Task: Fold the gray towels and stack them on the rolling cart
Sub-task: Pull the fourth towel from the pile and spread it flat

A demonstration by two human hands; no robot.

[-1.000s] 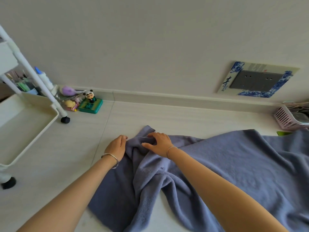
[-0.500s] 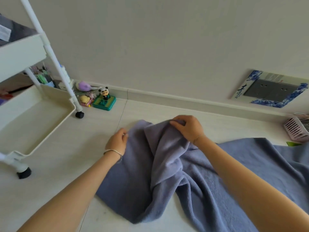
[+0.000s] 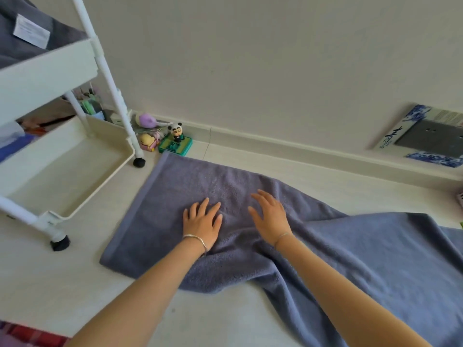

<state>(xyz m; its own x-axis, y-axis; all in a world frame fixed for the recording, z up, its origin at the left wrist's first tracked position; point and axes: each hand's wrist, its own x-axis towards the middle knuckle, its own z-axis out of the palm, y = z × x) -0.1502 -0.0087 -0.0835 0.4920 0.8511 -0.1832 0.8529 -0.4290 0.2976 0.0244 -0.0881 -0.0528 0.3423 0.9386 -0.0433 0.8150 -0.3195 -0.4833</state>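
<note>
Both my hands flat on the gray towel [image 3: 350, 251].
My left hand [image 3: 202, 224] and right hand [image 3: 271, 217] press it with fingers spread, grasping nothing, beside the rolling cart [image 3: 67, 156].

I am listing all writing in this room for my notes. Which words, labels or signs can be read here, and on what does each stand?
"青" (likely): one large brush character on the blue-and-white frame round the wall socket; the small marks beside it are too small to read.
White label on the folded towel in the top tray of the cart: print blurred, unreadable.
No other text shows.
</note>
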